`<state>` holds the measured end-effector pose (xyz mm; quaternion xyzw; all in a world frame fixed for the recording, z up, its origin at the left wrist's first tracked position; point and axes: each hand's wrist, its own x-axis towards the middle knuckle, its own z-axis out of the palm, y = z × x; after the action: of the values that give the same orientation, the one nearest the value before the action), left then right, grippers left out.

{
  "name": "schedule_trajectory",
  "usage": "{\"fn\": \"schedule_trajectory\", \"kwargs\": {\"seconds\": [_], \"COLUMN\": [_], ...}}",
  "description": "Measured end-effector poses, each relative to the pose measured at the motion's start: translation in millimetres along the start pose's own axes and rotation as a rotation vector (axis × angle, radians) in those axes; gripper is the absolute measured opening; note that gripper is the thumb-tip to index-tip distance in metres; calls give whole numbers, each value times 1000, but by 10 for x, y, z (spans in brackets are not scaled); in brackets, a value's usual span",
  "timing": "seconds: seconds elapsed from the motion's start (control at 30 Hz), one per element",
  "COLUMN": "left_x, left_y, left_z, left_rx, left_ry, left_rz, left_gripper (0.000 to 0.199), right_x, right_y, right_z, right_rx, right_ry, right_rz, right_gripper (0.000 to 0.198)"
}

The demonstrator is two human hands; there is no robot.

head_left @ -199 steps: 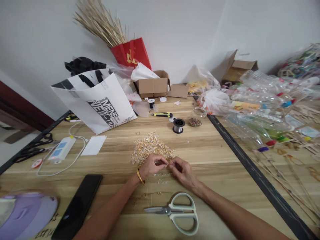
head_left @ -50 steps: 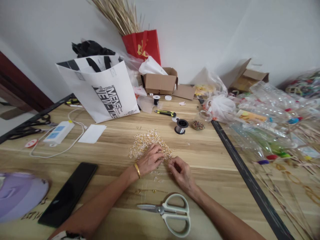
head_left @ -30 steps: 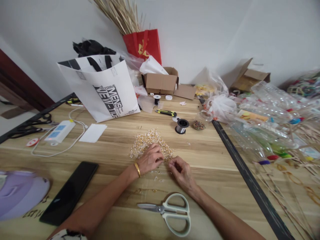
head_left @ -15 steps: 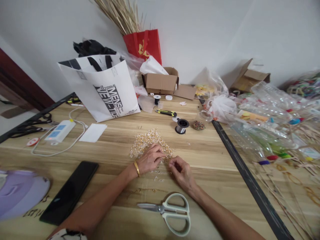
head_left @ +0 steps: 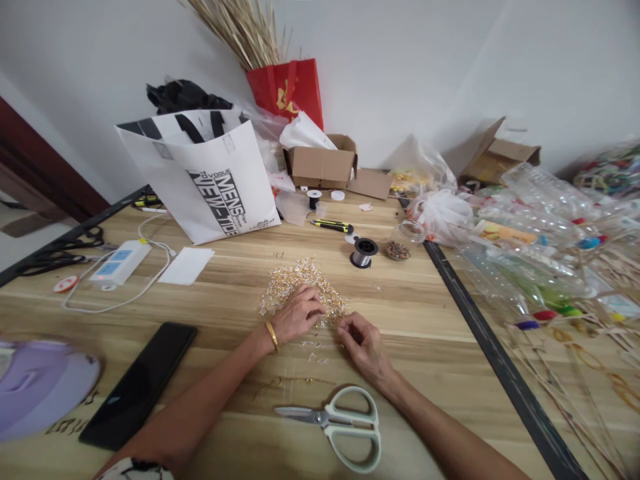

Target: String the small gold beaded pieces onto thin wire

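1. Since the earliest frame, the left hand (head_left: pixel 299 313) has moved from beside the fingertips of the right hand (head_left: pixel 365 345) onto the near edge of the bead pile (head_left: pixel 281 283).
2. The tabletop (head_left: pixel 425 380) carries the work; on it the scissors (head_left: pixel 323 419) lie nearest the body, untouched, blades pointing left.
3. The bead pile, gold and clear, sits just beyond the hands, partly covered by the left.
4. The left fingers curl downward; their grip is hidden, so I cannot tell whether they hold anything. The right fingers are pinched narrow; anything between them is too small to make out.
5. A gold chain (head_left: pixel 307 381) lies between scissors and pile.
6. The step seems to be picking out one small piece; the next move calls for a light, precise pinch.
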<state>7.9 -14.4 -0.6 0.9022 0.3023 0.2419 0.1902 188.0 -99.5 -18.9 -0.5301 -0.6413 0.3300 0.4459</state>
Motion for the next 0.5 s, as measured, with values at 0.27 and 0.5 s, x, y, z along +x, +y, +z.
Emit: {"fn": "schedule_trajectory", "kwargs": {"seconds": [0.27,0.5], "left_x": [9,-13], "left_y": [5,-17], "left_z": [-84,3], "left_rx": [4,46], "left_ry": [-97,-66], "left_rz": [25,55], "left_gripper": [2,7], "right_x": [2,1], "right_y": [2,19], "right_z": [-3,8], "right_rx": [2,15], "right_ry": [-2,-10], "right_rz": [-1,15], "right_gripper": [14,13]}}
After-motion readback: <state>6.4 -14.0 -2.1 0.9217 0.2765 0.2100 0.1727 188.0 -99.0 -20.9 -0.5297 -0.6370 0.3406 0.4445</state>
